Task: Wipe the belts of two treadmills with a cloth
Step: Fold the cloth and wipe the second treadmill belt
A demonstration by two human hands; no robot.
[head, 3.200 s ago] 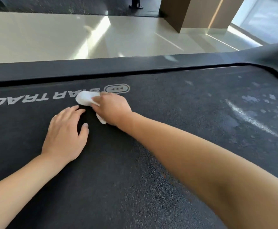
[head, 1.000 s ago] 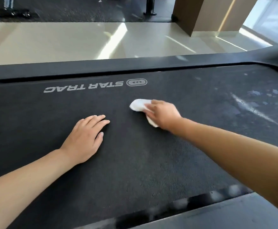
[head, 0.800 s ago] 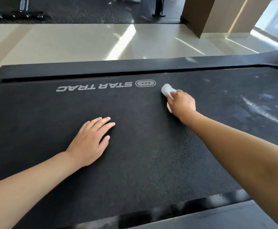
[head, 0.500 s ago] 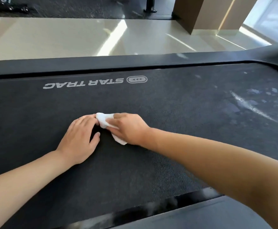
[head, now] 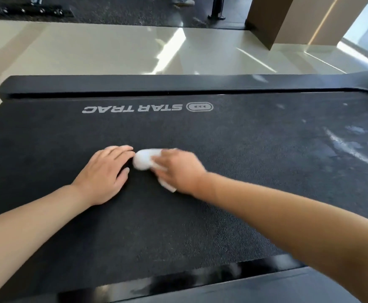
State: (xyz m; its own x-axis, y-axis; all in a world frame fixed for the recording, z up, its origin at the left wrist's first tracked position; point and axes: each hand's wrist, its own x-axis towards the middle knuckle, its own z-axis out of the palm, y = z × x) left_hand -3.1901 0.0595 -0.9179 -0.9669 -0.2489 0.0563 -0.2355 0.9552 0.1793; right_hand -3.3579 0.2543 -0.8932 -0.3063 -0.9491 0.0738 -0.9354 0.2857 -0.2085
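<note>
A black treadmill belt (head: 200, 226) with a grey STAR TRAC logo (head: 132, 108) fills the view. My right hand (head: 178, 169) presses a small white cloth (head: 142, 161) onto the belt near its middle, fingers closed over it; the hand is blurred. My left hand (head: 104, 173) lies flat on the belt just left of the cloth, palm down, fingertips nearly touching the cloth, holding nothing. Pale smears and spots (head: 353, 145) mark the belt at the right.
The treadmill's black side rail (head: 135, 84) runs along the far edge, another rail (head: 266, 287) along the near edge. Beyond lies a glossy beige floor (head: 91, 49), a brown pillar (head: 272, 20) and dark gym matting with equipment bases (head: 32, 10).
My right hand swept the cloth out to the right near the logo, then back left beside my left hand, where it stays. My left hand has stayed flat on the belt.
</note>
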